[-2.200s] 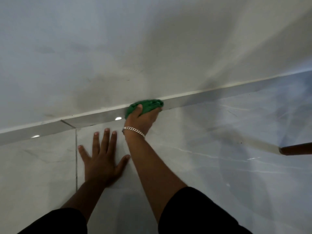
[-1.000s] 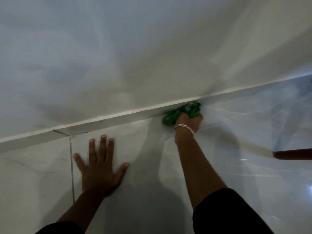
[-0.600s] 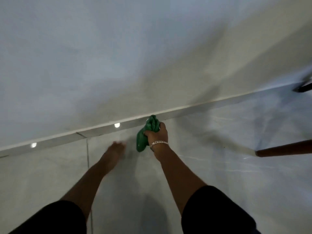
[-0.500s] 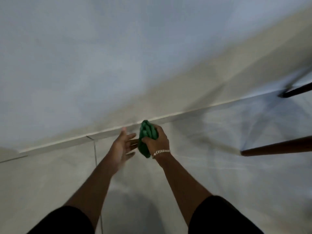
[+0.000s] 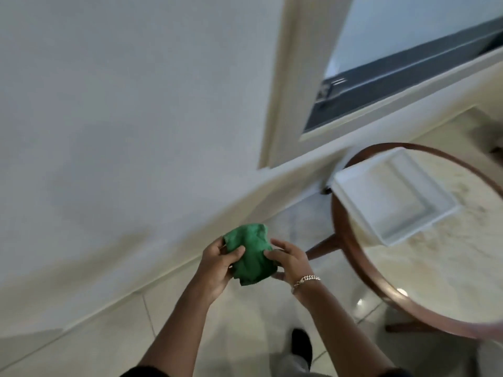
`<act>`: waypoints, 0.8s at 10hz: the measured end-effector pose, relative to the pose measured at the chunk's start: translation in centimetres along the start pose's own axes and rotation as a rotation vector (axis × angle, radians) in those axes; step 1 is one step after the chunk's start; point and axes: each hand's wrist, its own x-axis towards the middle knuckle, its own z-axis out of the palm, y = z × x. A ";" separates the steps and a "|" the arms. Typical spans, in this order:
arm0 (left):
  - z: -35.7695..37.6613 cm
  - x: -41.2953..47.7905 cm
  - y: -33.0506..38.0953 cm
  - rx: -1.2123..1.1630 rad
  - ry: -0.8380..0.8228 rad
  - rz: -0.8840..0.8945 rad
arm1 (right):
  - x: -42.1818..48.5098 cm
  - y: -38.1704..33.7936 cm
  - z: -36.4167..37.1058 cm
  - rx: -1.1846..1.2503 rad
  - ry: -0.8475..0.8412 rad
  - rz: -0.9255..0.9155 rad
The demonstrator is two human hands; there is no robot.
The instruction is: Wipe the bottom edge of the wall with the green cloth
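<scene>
A: Entry, head view. Where is the green cloth (image 5: 251,255)?

B: Bunched up, held in the air between both hands, in front of the wall (image 5: 122,118) and above the tiled floor (image 5: 245,322). It touches neither the wall nor the baseboard (image 5: 168,265) along the wall's bottom edge.

A: Left hand (image 5: 217,268)?

B: Curled around the cloth's left side, thumb laid over the front of the fabric, fingers behind it. Closed on the cloth, not tight into a fist.

A: Right hand (image 5: 290,263)?

B: Also gripping the cloth, on its right side. Fingers bent and pressed into the fabric, thumb underneath near the lower edge. A metal chain bracelet (image 5: 306,280) sits on that wrist.

A: Surroundings?

B: Round table (image 5: 446,268) to the right, dark wooden rim, pale marbled top. A white shallow tray (image 5: 394,197) lies on it, near the table's wall-side edge. One wooden table leg (image 5: 324,247) shows just right of the hands. Above the table, a window (image 5: 408,63) in a cream frame.

A: Anything low in the frame?

B: A dark shape on the floor (image 5: 300,346) between the forearms, probably a shoe; the frame is blurred there, so not confirmed. Dark sleeves at the bottom edge.
</scene>
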 end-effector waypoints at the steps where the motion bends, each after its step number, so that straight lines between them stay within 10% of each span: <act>1: 8.2 1.2 2.3 0.099 -0.048 0.016 | -0.5 -5.1 -6.7 0.028 0.088 -0.073; 4: 30.9 11.8 0.5 0.253 0.107 0.079 | 9.1 -13.2 -25.3 -0.134 0.404 -0.217; 8: 37.3 13.9 -0.1 0.795 -0.021 0.209 | 12.8 -13.2 -31.5 -0.593 0.523 -0.182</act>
